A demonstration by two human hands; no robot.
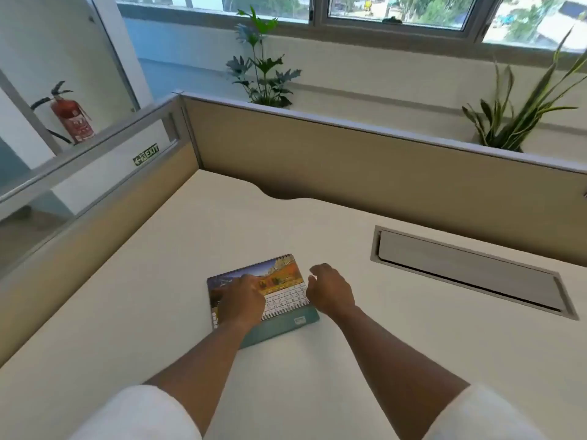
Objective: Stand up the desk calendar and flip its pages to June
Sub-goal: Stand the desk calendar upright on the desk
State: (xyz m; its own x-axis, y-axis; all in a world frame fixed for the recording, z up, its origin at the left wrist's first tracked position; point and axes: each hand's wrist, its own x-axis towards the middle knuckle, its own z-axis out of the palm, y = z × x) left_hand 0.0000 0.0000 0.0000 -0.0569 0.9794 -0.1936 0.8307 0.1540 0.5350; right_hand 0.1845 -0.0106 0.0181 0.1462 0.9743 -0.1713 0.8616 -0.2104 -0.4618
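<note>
The desk calendar (pixel 279 281) is lying flat on the desk (pixel 317 217), just ahead of me and a little left of centre, its spiral binding along the far edge and its teal base board showing at the near edge. Its long axis is running left to right, skewed so the right end sits farther from me. My left hand (pixel 243 301) is resting on top of the page, fingers spread and flat, gripping nothing. My right hand (pixel 330 290) is sitting just beside the calendar's right short edge, fingers loosely curled and apart, also holding nothing; I cannot tell whether it is touching the edge. I am judging the right grip to be the one placed to lift that side while the left steadies the page. The month on the sheet is too small to read. Around the calendar the desk is lying bare, with the partition (pixel 349 160) well beyond and the cable hatch (pixel 470 271) off to the right, clear of where the calendar would stand.
</note>
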